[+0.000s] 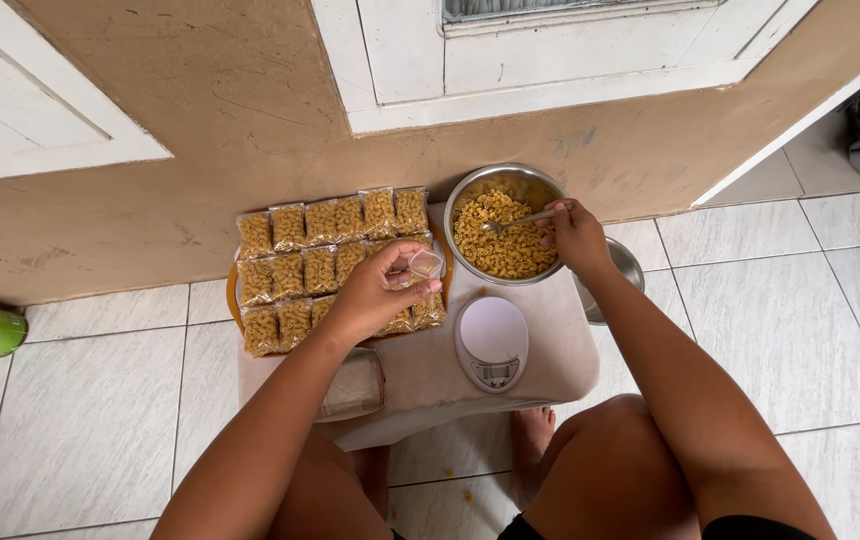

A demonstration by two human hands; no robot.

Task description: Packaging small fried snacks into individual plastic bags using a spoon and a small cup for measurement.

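Pinching the small clear bag point(424, 265) by its mouth over the tray point(234, 300) of filled packets, your left hand point(375, 292) has something flimsy and slippery—pinch the rim—while your right hand point(577, 235), closed on the stiff spoon point(525, 219), reaches into the macaroni bowl point(470, 186).

1. The round steel bowl of yellow macaroni point(506, 222) is taking up the low stool's far right corner, and the right hand point(575, 236) is lying across its rim with a metal spoon point(525, 220)
2. The rows of small clear macaroni packets point(322, 250) are crowding the far left, under the left hand point(375, 290)
3. The oval white kitchen scale point(491, 342) is blocking the near middle
4. Bare cloth is lying open around the scale
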